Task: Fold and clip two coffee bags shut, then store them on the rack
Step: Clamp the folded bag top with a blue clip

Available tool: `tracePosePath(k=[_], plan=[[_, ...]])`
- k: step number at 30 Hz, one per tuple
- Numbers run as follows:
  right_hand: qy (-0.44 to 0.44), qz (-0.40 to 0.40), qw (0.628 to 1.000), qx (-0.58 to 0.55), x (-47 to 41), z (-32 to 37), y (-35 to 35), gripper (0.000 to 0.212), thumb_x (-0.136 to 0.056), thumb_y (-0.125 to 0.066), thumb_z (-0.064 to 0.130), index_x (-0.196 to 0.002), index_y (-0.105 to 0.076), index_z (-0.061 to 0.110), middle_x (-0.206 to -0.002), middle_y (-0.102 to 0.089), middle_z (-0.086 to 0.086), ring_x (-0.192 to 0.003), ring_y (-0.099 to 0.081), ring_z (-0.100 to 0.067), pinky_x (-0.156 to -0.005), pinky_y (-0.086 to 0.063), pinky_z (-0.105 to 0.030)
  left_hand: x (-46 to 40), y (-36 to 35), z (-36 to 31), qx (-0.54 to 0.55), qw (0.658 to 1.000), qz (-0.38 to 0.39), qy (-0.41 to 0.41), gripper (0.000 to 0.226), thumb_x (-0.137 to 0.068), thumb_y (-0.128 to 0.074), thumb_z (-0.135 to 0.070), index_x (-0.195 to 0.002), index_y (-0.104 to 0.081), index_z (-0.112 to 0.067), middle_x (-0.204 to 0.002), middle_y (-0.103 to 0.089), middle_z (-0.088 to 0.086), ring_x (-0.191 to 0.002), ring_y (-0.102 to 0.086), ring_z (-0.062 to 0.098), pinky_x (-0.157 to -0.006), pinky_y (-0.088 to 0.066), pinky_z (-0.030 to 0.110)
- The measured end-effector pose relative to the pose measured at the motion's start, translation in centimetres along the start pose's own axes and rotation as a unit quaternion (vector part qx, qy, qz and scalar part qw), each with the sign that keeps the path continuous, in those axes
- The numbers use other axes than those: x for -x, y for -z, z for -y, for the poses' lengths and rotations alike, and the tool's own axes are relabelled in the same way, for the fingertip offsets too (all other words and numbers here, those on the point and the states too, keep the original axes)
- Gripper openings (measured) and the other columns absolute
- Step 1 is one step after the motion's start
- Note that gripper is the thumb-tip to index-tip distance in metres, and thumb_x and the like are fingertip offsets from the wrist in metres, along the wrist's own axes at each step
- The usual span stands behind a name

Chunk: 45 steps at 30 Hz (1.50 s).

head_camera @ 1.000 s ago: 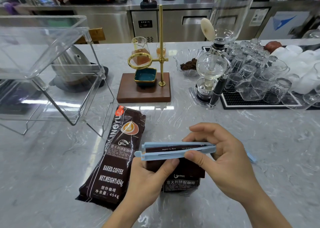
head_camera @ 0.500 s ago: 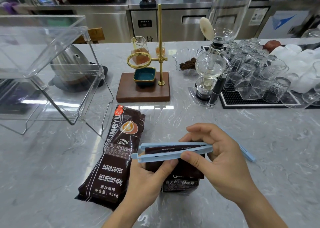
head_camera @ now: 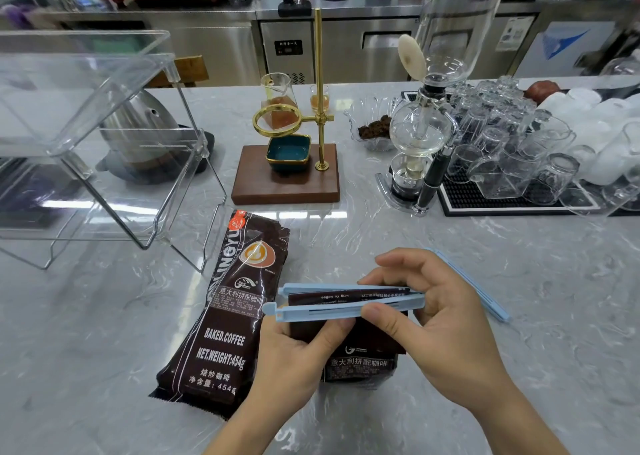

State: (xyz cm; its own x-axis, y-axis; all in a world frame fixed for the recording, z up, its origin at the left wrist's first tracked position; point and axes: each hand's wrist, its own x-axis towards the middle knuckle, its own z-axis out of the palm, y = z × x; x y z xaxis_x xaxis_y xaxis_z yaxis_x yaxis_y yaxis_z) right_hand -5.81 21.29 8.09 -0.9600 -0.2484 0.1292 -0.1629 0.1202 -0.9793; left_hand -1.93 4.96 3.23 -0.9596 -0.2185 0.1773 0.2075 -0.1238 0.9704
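Observation:
A dark brown coffee bag (head_camera: pixel 360 361) stands on the marble counter with its top folded over. A light blue clip (head_camera: pixel 322 311) straddles the fold, its two arms still slightly apart at the left end. My left hand (head_camera: pixel 294 354) grips the bag below the clip, thumb against the clip's lower arm. My right hand (head_camera: pixel 440 319) pinches the clip's right half. A second coffee bag (head_camera: pixel 225 316) lies flat to the left, unclipped. Another blue clip (head_camera: pixel 485 299) lies on the counter behind my right hand. The clear acrylic rack (head_camera: pixel 104 136) stands at the left.
A wooden dripper stand (head_camera: pixel 287 181) with a brass pole and a blue dish sits behind the bags. A glass siphon brewer (head_camera: pixel 422 150) and a black mat (head_camera: pixel 464 202) crowded with upturned glasses fill the right. A metal kettle (head_camera: pixel 138 132) shows through the rack.
The clip and both hands have shifted slightly left with the head view. The clip's arms remain slightly apart at the left end.

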Motion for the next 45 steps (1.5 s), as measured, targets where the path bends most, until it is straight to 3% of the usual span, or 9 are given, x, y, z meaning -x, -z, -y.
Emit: tracePosePath(k=[18, 24, 27, 30, 32, 35, 40, 45], plan=[[0.000, -0.014, 1.000, 0.009, -0.5, 0.1, -0.5, 0.034, -0.071, -0.081, 0.016, -0.093, -0.060, 0.031, -0.089, -0.079, 0.001, -0.086, -0.075, -0.020, -0.082, -0.058, -0.048, -0.1, 0.0, 0.0, -0.002, 1.000, 0.007, -0.013, 0.021, -0.082, -0.075, -0.014, -0.095, -0.081, -0.029, -0.092, -0.082, -0.010, -0.088, -0.077, 0.004, -0.074, -0.057, 0.014], [0.007, -0.038, 0.999, 0.001, -0.5, -0.1, -0.5, 0.029, -0.070, -0.080, 0.010, -0.084, -0.059, 0.023, -0.086, -0.077, -0.006, -0.083, -0.074, -0.024, -0.079, -0.059, -0.048, -0.3, 0.3, -0.5, -0.019, 0.999, 0.041, 0.009, 0.022, -0.085, -0.073, -0.017, -0.102, -0.080, -0.029, -0.099, -0.081, -0.008, -0.094, -0.076, 0.007, -0.079, -0.056, 0.016], [0.013, -0.041, 0.999, -0.010, -0.5, -0.2, -0.4, 0.031, -0.069, -0.082, 0.010, -0.082, -0.059, 0.028, -0.087, -0.077, -0.005, -0.081, -0.074, -0.023, -0.075, -0.060, -0.040, -0.4, 1.5, -0.7, -0.017, 0.996, 0.071, 0.046, 0.023, -0.085, -0.073, -0.024, -0.106, -0.078, -0.019, -0.101, -0.080, 0.001, -0.097, -0.075, 0.015, -0.082, -0.056, 0.021], [0.020, -0.049, 0.998, -0.023, -0.3, -0.2, -0.4, 0.037, -0.068, -0.090, 0.016, -0.080, -0.059, 0.031, -0.088, -0.077, -0.004, -0.080, -0.074, -0.019, -0.071, -0.060, -0.033, -0.5, 2.4, -1.1, 0.019, 0.997, 0.019, 0.065, 0.032, -0.083, -0.076, -0.046, -0.102, -0.076, -0.020, -0.093, -0.077, 0.002, -0.089, -0.072, 0.019, -0.078, -0.056, 0.027], [0.023, -0.052, 0.998, -0.025, -0.3, -0.1, -0.5, 0.029, -0.065, -0.082, 0.022, -0.080, -0.059, 0.031, -0.089, -0.077, -0.005, -0.080, -0.074, -0.019, -0.069, -0.061, -0.034, -0.5, 2.4, -1.4, 0.022, 0.997, -0.026, 0.075, 0.040, -0.078, -0.077, -0.058, -0.096, -0.077, -0.023, -0.085, -0.076, -0.002, -0.080, -0.070, 0.012, -0.071, -0.056, 0.022], [0.020, -0.052, 0.998, -0.028, -0.4, 0.1, -0.6, 0.028, -0.064, -0.080, 0.024, -0.080, -0.058, 0.030, -0.090, -0.078, -0.004, -0.080, -0.075, -0.018, -0.068, -0.061, -0.040, -0.4, 2.2, -1.6, 0.039, 0.995, -0.056, 0.071, 0.039, -0.074, -0.081, -0.056, -0.095, -0.079, -0.023, -0.084, -0.077, -0.002, -0.079, -0.072, 0.008, -0.070, -0.057, 0.018], [0.012, -0.061, 0.997, -0.042, -0.3, 0.1, -0.6, 0.030, -0.061, -0.081, 0.030, -0.078, -0.056, 0.030, -0.090, -0.078, -0.007, -0.081, -0.075, -0.022, -0.070, -0.059, -0.051, -0.2, 1.7, -1.7, 0.130, 0.983, -0.052, 0.118, 0.051, -0.068, -0.083, -0.059, -0.100, -0.080, -0.019, -0.098, -0.080, 0.008, -0.094, -0.074, 0.019, -0.083, -0.058, 0.027], [0.012, -0.058, 0.997, -0.044, -0.2, -0.1, -0.5, 0.031, -0.064, -0.080, 0.020, -0.078, -0.056, 0.032, -0.090, -0.078, -0.008, -0.082, -0.075, -0.024, -0.071, -0.060, -0.050, -0.1, 1.4, -2.1, 0.149, 0.978, -0.062, 0.135, 0.053, -0.064, -0.085, -0.060, -0.098, -0.081, -0.020, -0.099, -0.080, 0.011, -0.094, -0.075, 0.020, -0.081, -0.058, 0.025]])
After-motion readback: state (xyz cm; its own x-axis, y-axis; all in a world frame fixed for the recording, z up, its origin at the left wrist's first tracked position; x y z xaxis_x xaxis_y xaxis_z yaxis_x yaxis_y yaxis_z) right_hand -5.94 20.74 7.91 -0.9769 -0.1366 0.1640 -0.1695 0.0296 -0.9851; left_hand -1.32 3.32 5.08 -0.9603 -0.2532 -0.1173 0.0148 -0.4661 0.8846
